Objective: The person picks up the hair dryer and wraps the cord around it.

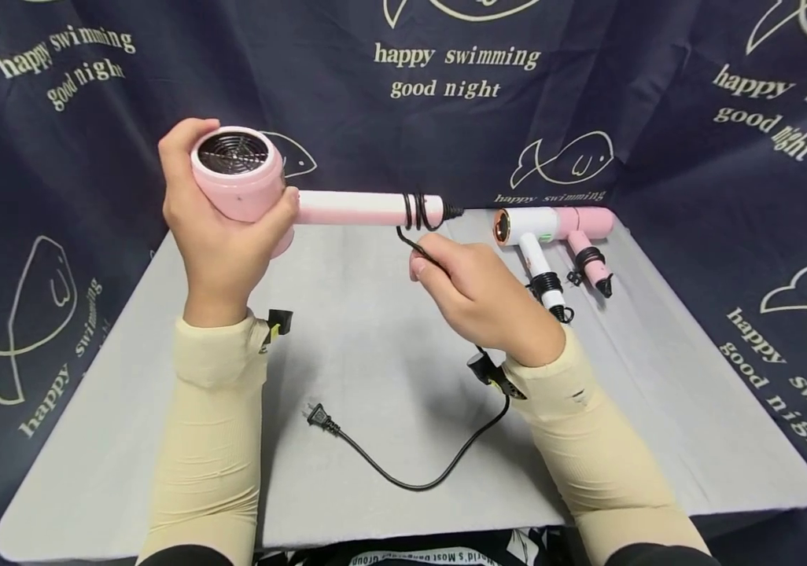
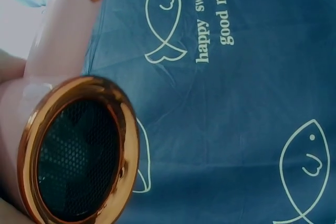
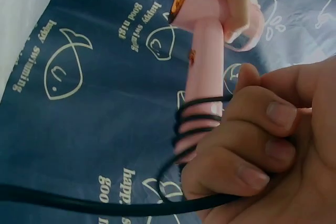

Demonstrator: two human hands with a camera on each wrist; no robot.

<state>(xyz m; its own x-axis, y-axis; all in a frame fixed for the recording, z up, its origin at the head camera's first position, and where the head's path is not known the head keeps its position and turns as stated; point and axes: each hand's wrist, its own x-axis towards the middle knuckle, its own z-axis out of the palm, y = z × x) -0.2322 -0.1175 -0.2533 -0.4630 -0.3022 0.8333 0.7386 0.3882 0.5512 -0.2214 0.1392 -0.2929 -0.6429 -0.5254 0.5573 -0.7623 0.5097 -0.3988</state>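
Observation:
My left hand grips a pink hair dryer round its head, with the dark round grille facing up and the handle pointing right. In the left wrist view the dryer's copper-coloured ring shows around a dark mesh. Black cord is looped several times round the end of the handle. My right hand pinches the cord just below those loops, its fingers curled. From there the loose cord hangs past the right wrist and curves left to a two-pin plug above the front of the table.
At the back right of the grey-white table lie a white hair dryer and another pink hair dryer, both with cords wound on their handles. Dark blue fabric with fish drawings surrounds the table.

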